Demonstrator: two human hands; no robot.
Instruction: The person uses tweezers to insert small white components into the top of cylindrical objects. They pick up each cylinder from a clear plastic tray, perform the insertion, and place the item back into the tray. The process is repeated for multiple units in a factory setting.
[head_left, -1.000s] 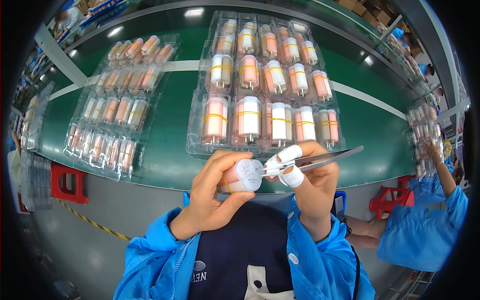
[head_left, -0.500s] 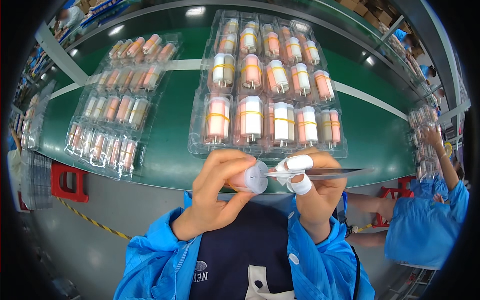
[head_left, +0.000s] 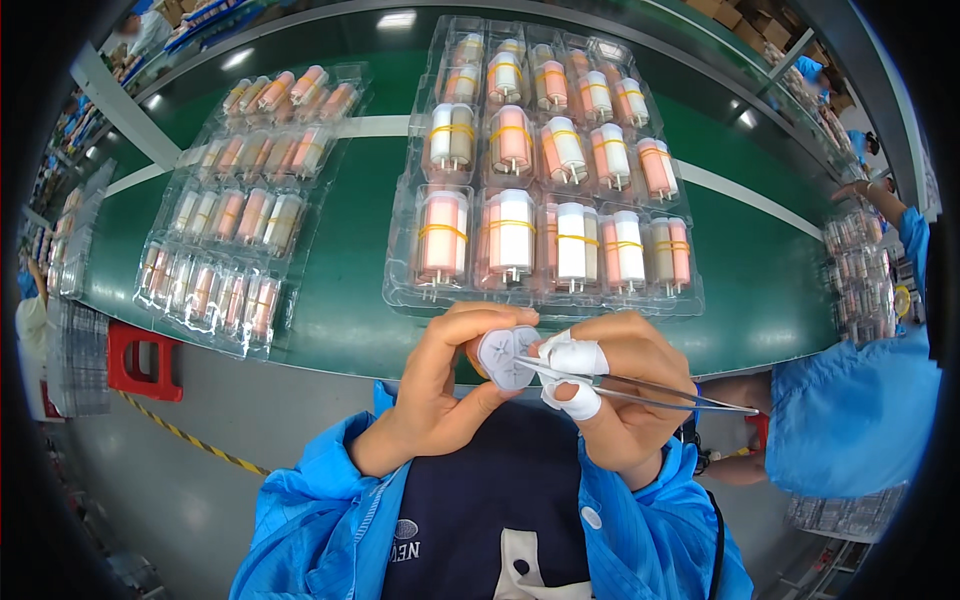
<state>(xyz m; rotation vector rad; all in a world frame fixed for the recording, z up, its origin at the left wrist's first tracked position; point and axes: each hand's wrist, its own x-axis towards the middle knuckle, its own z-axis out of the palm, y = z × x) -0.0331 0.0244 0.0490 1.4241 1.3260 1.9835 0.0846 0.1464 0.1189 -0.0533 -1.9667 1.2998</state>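
Observation:
My left hand [head_left: 435, 395] is closed round a bundle of short cylinders [head_left: 507, 360], mostly hidden by the fingers, with its pale grey lobed end turned toward me. Slotted star-shaped openings show on that end. In my right hand [head_left: 640, 400], thumb and finger wrapped in white tape pinch a pair of metal tweezers [head_left: 690, 400]. The tweezer tips touch the bundle's end face near one opening. Just beyond both hands lies a clear plastic tray [head_left: 398, 295] with rows of pink, white and grey cylinder bundles, each held by a yellow band and showing metal pins.
Another clear tray [head_left: 285, 310] of similar cylinders sits to the left on the green table [head_left: 350, 260]. A red stool [head_left: 170, 365] and yellow-black floor tape [head_left: 200, 443] are below left. At right, a co-worker in blue [head_left: 850, 420] reaches toward stacked trays [head_left: 862, 275].
The bundle's end has turned more toward me. My right hand has tilted the tweezers, their back end now lower and both arms showing. The co-worker's arm at right has moved farther away.

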